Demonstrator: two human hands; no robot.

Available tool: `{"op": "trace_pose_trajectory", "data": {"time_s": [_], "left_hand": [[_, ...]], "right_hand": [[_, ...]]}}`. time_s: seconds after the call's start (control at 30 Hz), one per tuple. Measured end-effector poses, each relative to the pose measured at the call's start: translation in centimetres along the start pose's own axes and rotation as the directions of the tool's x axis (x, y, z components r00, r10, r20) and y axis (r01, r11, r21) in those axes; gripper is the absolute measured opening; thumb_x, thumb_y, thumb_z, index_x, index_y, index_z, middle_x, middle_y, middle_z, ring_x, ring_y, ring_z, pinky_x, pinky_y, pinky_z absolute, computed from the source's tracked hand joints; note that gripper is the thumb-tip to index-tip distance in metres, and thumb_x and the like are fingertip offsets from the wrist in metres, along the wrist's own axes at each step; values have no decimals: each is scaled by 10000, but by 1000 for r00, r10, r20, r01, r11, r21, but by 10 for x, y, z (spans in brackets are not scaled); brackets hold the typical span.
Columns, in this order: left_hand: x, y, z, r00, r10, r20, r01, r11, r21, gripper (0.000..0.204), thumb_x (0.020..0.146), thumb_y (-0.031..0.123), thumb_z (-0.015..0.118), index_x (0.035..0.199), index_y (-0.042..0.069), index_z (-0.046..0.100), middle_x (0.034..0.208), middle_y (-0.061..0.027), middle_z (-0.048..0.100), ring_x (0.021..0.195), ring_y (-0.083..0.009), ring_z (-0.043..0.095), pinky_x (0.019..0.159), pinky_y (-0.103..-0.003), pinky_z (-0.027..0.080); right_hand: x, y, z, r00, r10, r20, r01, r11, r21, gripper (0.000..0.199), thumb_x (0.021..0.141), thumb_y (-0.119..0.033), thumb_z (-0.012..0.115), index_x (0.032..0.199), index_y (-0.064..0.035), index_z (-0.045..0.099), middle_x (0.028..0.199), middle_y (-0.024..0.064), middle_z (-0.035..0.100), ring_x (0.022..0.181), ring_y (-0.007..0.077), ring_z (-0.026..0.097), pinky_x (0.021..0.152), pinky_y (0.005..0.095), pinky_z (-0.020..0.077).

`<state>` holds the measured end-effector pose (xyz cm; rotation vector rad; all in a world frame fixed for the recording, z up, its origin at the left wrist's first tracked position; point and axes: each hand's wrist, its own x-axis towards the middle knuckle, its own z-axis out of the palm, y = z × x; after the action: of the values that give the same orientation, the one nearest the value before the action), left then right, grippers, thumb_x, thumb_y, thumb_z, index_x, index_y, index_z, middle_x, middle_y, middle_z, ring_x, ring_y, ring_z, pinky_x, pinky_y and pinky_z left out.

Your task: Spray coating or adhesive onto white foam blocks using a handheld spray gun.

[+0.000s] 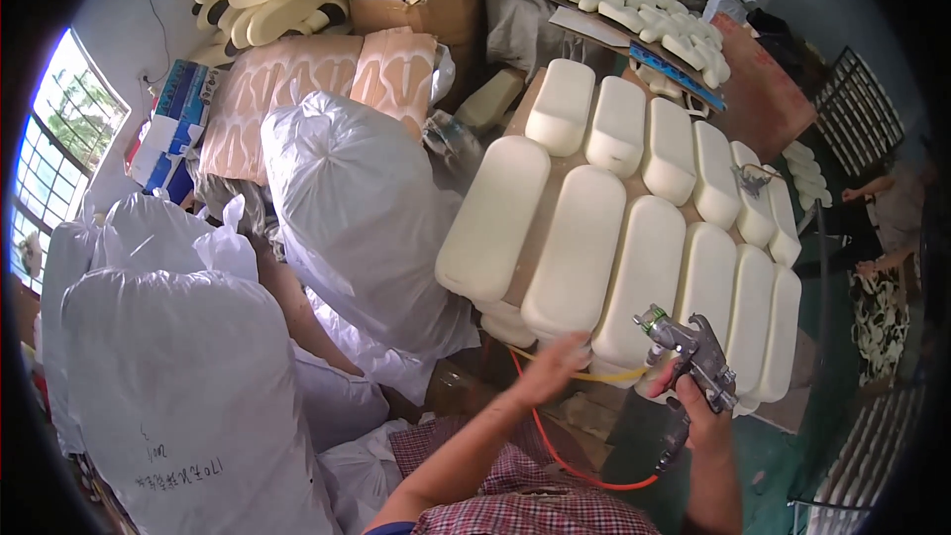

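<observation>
Foam blocks (pixel 634 228) right of bags (pixel 357 218)

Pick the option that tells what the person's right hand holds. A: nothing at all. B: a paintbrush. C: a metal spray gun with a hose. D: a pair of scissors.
C: the right hand grips a metal spray gun with an orange hose trailing from it, close to the near edge of the cream foam blocks on the board.
</observation>
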<state>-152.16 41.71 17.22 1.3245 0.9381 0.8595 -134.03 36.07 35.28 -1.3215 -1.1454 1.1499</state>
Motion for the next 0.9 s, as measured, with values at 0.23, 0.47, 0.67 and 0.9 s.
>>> {"op": "trace_pose_trajectory", "data": {"time_s": [0.23,0.47,0.67,0.9], "left_hand": [[-88,-125,6,773,-542,329,483,839,249,763,921,639,241,1124,10,621,1129,-224,596,1153,-329,510,998,-394,365],[-334,-227,-61,599,-800,-47,801,596,58,742,912,632,303,807,9,692,764,-111,670,780,-251,634,742,-378,476],[-353,-111,-91,839,-449,-309,520,828,211,627,929,536,362,761,29,690,702,-128,662,661,-289,628,654,-413,476],[-319,-26,-62,907,-396,-146,394,672,627,460,915,449,458,806,53,667,652,-166,627,673,-327,639,619,-433,474]], "right_hand": [[-31,36,6,994,88,-58,-69,961,269,322,950,-277,478,1069,17,529,870,134,605,807,247,621,760,376,499],[-42,46,14,994,82,-70,-53,938,343,394,947,-363,463,1069,5,534,879,126,606,802,246,623,793,418,500],[-48,-22,0,982,-86,-166,120,971,208,294,932,-283,522,953,6,570,815,91,600,755,178,586,721,324,469],[-57,-47,-7,990,1,139,24,984,-179,237,880,-198,596,985,13,574,761,74,595,665,168,593,653,335,503]]}}
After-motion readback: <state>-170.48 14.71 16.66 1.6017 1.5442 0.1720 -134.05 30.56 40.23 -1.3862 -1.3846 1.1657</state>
